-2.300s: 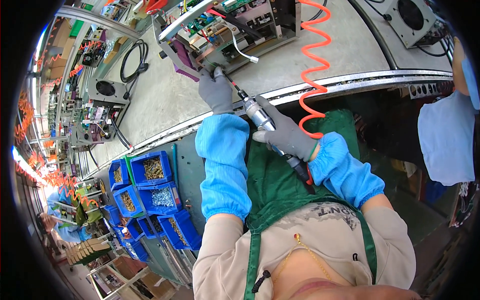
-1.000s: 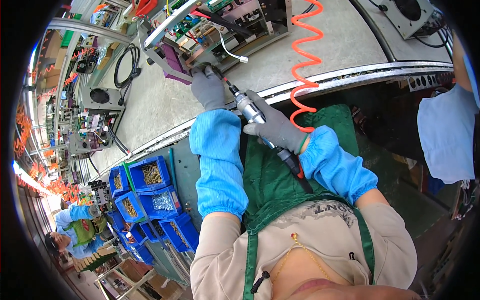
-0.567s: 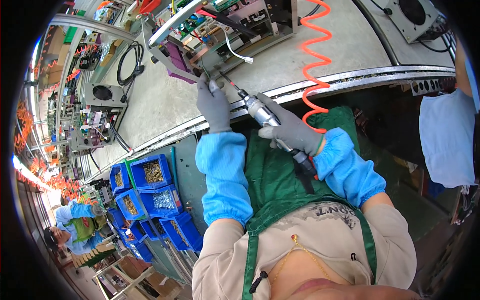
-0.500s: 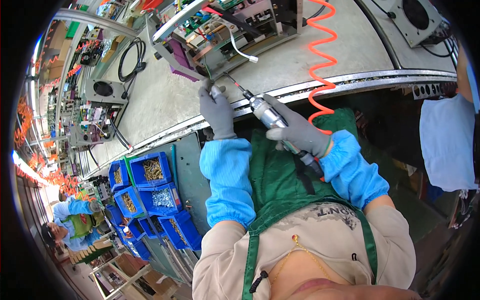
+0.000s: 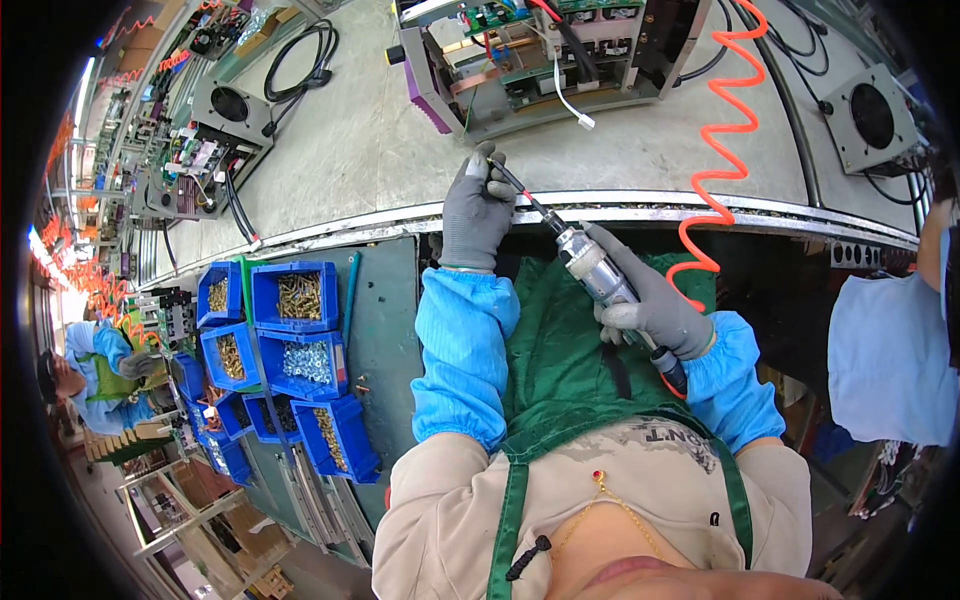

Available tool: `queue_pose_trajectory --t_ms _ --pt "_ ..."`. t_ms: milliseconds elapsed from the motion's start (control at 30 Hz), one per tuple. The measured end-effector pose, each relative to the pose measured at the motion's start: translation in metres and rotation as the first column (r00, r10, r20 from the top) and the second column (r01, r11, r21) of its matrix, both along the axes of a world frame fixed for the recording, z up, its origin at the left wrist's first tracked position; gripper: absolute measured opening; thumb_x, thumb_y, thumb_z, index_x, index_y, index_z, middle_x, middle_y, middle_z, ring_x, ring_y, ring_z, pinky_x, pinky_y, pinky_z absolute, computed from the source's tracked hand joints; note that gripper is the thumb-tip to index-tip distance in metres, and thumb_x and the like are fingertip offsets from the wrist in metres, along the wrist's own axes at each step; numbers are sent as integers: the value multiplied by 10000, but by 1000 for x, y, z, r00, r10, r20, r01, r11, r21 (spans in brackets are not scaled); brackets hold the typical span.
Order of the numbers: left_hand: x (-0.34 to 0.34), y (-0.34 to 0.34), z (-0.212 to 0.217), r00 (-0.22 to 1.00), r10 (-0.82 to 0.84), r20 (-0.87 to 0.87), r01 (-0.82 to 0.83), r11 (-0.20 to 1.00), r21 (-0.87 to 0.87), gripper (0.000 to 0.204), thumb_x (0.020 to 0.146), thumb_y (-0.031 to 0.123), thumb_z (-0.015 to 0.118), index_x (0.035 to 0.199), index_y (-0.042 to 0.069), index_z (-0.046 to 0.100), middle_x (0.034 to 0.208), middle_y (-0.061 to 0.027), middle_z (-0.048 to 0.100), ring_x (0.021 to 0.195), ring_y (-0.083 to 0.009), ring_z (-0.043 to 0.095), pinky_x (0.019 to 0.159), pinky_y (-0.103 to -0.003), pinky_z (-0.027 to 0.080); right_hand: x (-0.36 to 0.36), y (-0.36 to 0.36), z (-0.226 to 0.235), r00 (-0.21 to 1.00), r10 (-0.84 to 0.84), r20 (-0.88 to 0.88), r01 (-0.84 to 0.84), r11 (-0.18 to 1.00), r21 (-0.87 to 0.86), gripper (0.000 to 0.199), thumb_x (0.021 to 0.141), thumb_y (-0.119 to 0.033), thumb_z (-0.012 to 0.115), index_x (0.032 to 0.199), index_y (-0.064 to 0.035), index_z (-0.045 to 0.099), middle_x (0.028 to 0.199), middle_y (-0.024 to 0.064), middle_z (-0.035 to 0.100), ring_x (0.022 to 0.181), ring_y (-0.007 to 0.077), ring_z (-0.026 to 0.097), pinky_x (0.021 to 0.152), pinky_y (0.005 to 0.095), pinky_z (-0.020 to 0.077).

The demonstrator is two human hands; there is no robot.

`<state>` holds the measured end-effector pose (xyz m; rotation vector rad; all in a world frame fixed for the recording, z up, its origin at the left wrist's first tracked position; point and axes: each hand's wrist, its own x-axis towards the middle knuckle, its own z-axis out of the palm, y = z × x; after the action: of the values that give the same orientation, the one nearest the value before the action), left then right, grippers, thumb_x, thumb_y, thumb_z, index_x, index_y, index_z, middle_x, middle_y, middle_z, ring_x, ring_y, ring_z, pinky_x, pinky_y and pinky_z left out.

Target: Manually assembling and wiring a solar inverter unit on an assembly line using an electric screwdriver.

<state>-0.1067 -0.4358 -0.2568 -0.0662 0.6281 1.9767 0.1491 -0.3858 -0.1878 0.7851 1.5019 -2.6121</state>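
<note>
My right hand (image 5: 660, 312), in a grey glove, is wrapped round a silver air screwdriver (image 5: 592, 266). The tool is tilted, its long bit (image 5: 520, 187) pointing up and left. At the bit's tip are the closed fingertips of my gloved left hand (image 5: 476, 215). Whatever these fingers pinch is too small or hidden to make out. Both hands are over the near edge of the workbench (image 5: 380, 165). Just beyond them stands an open metal chassis (image 5: 545, 115) with circuit boards, wires and a purple side piece; a white connector (image 5: 585, 122) hangs out of it.
Blue bins (image 5: 300, 365) of screws and small metal parts stand at the left. An orange coiled hose (image 5: 722, 175) hangs at the right. Fan units (image 5: 228, 105) and a black cable (image 5: 312, 62) lie on the bench. One co-worker (image 5: 100, 370) is far left; another person's blue sleeve (image 5: 890, 355) is at right.
The bit's tip, apart from my left fingers before, now meets them. Both hands are farther from the chassis. The whole view has shifted, with the chassis and hose now farther right.
</note>
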Motion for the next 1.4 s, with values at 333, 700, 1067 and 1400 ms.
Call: queue_pose_trajectory --t_ms 333,700,1067,1400 --pt "-7 0 1 991 -5 -136 -4 998 -67 281 960 235 592 1109 0 554 881 -45 532 675 -52 445 525 -157 407 -4 -1 1 998 33 59 -40 993 112 939 727 -77 631 1540 -188 176 1053 85 568 684 120 545 634 279 485" --pt "-8 5 9 994 6 -108 -32 971 -237 301 952 286 607 978 -11 563 733 -9 475 541 -53 391 439 -176 335 -5 -1 3 998 30 63 -38 990 134 951 735 -118 673 1542 -220 180 938 49 570 719 109 526 667 266 458" --pt "-5 8 22 705 -155 -692 -262 850 -457 395 916 380 652 942 -13 638 680 18 489 537 -37 416 441 -185 296 -3 1 -3 998 49 30 -57 878 476 955 729 -141 688 1538 -243 191 928 71 601 724 138 562 687 291 474" --pt "-2 7 7 811 -112 -575 -73 955 -289 348 942 308 620 1102 0 647 820 -7 581 672 -45 496 568 -180 402 -9 6 5 998 -60 23 62 994 -95 914 728 -16 602 1530 -192 201 1191 129 524 601 109 595 563 255 521"
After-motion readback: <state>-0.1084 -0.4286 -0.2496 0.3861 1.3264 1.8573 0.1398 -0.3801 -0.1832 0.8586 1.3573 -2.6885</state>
